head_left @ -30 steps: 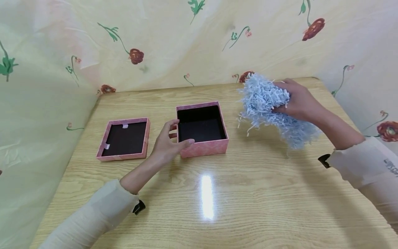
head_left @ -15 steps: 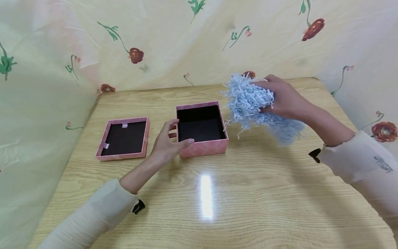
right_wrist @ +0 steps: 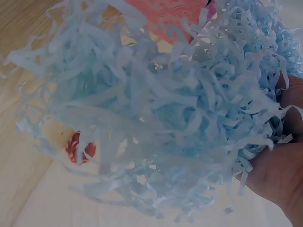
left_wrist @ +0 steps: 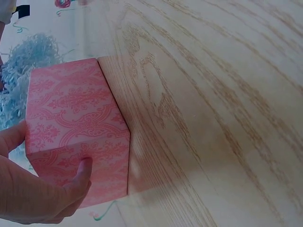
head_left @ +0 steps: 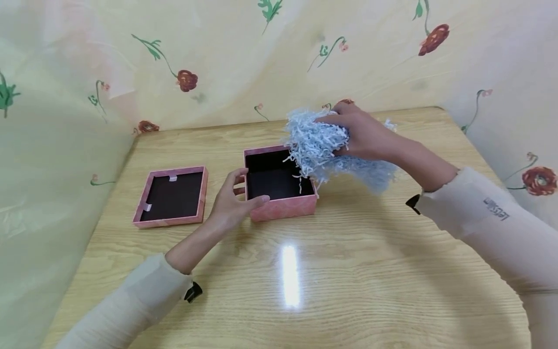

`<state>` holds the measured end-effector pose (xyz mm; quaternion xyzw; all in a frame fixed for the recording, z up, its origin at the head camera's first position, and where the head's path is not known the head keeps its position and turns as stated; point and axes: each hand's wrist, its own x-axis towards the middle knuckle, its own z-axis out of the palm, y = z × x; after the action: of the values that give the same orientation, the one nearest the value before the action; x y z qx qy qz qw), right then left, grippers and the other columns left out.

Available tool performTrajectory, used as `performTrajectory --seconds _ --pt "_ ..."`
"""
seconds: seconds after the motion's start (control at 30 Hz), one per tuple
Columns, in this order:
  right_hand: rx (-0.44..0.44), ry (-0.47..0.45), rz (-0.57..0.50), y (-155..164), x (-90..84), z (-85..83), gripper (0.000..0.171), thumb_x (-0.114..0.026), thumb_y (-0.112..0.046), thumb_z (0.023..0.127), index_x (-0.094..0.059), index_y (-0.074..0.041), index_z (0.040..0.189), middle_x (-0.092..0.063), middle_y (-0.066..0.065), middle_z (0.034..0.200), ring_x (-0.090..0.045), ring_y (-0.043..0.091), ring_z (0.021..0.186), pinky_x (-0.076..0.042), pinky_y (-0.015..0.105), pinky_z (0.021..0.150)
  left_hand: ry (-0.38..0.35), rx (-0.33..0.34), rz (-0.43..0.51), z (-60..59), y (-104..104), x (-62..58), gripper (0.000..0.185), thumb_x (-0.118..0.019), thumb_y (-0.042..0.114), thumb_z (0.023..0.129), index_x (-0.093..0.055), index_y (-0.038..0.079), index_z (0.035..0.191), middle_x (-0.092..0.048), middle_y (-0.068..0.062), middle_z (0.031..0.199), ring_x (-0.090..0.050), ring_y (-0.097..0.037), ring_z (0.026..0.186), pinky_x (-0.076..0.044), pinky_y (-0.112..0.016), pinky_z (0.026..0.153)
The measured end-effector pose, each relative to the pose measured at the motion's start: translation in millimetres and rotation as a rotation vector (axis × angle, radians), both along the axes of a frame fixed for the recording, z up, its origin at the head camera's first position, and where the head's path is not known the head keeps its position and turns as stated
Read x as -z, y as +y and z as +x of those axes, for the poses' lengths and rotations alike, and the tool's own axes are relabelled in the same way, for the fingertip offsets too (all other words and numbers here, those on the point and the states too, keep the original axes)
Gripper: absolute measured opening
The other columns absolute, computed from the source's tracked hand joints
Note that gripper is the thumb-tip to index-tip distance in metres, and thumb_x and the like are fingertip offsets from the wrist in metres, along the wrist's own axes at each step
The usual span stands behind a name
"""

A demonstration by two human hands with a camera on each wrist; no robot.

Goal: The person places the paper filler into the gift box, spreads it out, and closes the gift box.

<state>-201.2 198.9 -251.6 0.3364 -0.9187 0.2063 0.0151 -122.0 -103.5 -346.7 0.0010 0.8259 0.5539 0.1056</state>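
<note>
The right hand (head_left: 364,135), gripping a wad of blue shred (head_left: 316,145), has carried it from beside the pink box (head_left: 281,196) to over its far right corner, ready for filling, while the left hand (head_left: 231,201) grips the box's near-left corner on the worktop (head_left: 348,271).

The open pink box (head_left: 281,186) is approached from above; its right rear corner is overhung by shredded paper (head_left: 316,143). Its left front corner is occupied by the left hand (head_left: 231,203). The lid (head_left: 171,196) lies apart, leftward.
</note>
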Motion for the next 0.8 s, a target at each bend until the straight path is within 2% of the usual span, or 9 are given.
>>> performTrajectory --seconds 0.2,0.4,0.5,0.67,0.8 --pt "-0.027 0.0 0.063 -18 5.0 -3.3 0.065 -0.082 0.002 0.07 -0.058 -0.004 0.131 -0.047 0.026 0.127 -0.042 0.04 0.122 -0.041 0.055 0.097 -0.005 -0.005 -0.003 0.5 -2 2.1 0.083 -0.08 0.034 0.079 -0.033 0.025 0.146 -0.035 -0.008 0.147 -0.043 -0.028 0.126 -0.048 -0.044 0.095" --pt "-0.105 0.054 0.073 -37 15.3 -6.8 0.061 -0.08 0.004 0.069 -0.063 -0.007 0.126 -0.052 0.023 0.118 -0.048 0.035 0.107 -0.044 0.05 0.089 -0.002 0.003 0.006 -0.8 -3 2.4 0.084 -0.08 0.034 0.079 -0.032 0.023 0.147 -0.035 -0.008 0.147 -0.043 -0.029 0.126 -0.047 -0.045 0.095" --pt "-0.138 0.068 0.081 -48 19.0 -8.0 0.06 -0.08 0.005 0.069 -0.064 -0.009 0.126 -0.053 0.022 0.12 -0.048 0.035 0.11 -0.042 0.05 0.091 -0.002 0.0 0.008 -1.8 -2 2.4 0.083 -0.08 0.033 0.079 -0.032 0.023 0.147 -0.035 -0.009 0.147 -0.043 -0.028 0.126 -0.047 -0.045 0.095" --pt "-0.139 0.03 0.113 -65 25.8 -9.3 0.062 -0.079 0.006 0.071 -0.063 -0.012 0.128 -0.052 0.022 0.128 -0.045 0.036 0.119 -0.041 0.051 0.097 0.004 -0.001 0.011 -3.7 -1 2.1 0.082 -0.08 0.033 0.08 -0.033 0.024 0.147 -0.036 -0.008 0.146 -0.044 -0.028 0.125 -0.047 -0.045 0.095" --pt "-0.14 0.003 0.134 -77 34.4 -9.4 0.063 -0.075 0.009 0.072 -0.062 -0.013 0.13 -0.051 0.02 0.13 -0.045 0.036 0.119 -0.041 0.053 0.096 0.002 -0.002 0.002 -4.4 0 1.5 0.081 -0.08 0.033 0.079 -0.034 0.025 0.145 -0.037 -0.005 0.145 -0.044 -0.028 0.125 -0.047 -0.044 0.095"
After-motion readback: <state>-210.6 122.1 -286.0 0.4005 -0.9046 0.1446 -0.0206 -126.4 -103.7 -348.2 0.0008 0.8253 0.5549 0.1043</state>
